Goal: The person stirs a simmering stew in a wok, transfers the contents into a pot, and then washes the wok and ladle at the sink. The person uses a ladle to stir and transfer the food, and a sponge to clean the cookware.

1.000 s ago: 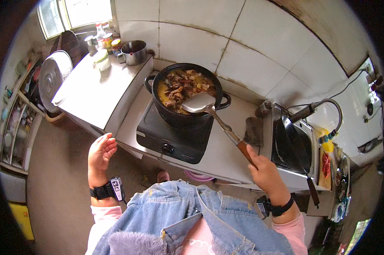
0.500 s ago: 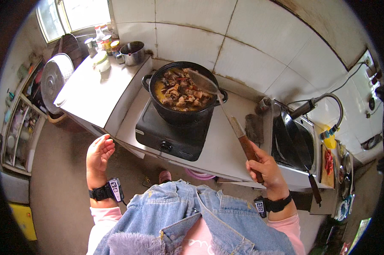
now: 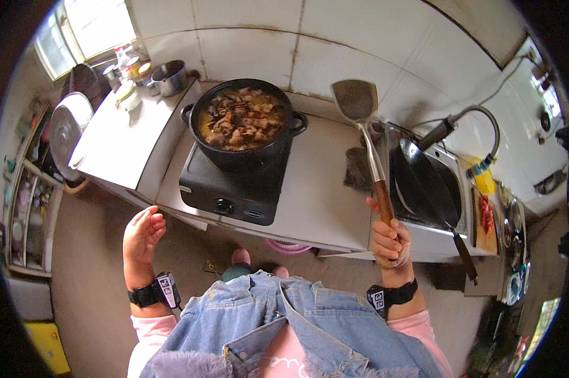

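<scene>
My right hand (image 3: pixel 390 244) is wrapped around the wooden handle of a wok spatula (image 3: pixel 374 154). Its metal blade points up and away, over the counter to the right of the pot and apart from it. A black two-handled pot (image 3: pixel 237 157) sits on a black single-burner stove (image 3: pixel 231 192), filled with chunks of cooked meat (image 3: pixel 243 123) in yellowish-brown broth. My left hand (image 3: pixel 144 233) hangs in the air before the counter's front edge, left of the stove, its fingers loosely bent and apart from the thumb, with nothing in it.
Jars (image 3: pixel 127 96) and a metal pot (image 3: pixel 169 78) stand on the white left counter (image 3: pixel 117 135). To the right, a black wok (image 3: pixel 429 186) rests over the sink (image 3: pixel 464 220) beneath a bent faucet hose (image 3: pixel 495 129). Red pieces lie on a cutting board (image 3: pixel 480 236) beyond it.
My right hand has lifted the spatula out of the pot and swung it right, turning its blade upward. My left hand stays nearly in place. The whole view has shifted slightly.
</scene>
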